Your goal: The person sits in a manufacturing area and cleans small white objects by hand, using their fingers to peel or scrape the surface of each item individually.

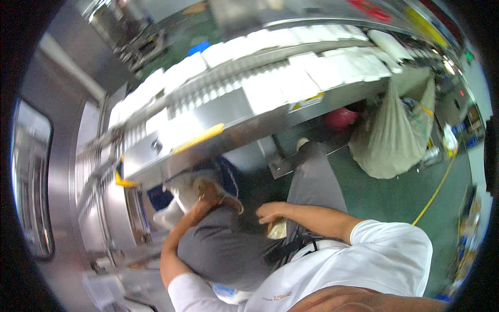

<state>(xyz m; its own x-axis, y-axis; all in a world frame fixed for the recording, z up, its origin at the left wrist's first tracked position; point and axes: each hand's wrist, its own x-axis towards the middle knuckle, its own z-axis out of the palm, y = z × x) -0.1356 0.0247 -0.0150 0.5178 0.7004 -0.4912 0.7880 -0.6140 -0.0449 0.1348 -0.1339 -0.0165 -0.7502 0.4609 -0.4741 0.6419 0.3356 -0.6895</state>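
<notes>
Bundle [183, 196], white and soft-looking, left of centre in the frame, just below the near edge of a metal roller conveyor [223, 112]; cannot tell whether bag or cloth. Left hand [208, 193] over its right side, apparently touching; fingers bent, partly hidden and blurred, so cannot tell whether pinching. Dark blue material [226, 174] just behind, to the right. Right hand [273, 211] near frame centre, between grey trouser legs [221, 242], fingers curled inward, tips unclear; yellowish item [277, 230] directly below, cannot tell whether gripped or only close by. Flat white packs [327, 67] in two rows along the conveyor, across the top of the frame. Yellow strip [200, 138] on its near edge. White roll [389, 46] at upper right, by the end of the rows. Pale sack [382, 140] hanging below that, with red round object [340, 118] to its left. Yellow cord [436, 190] across green floor [358, 182], right side.
</notes>
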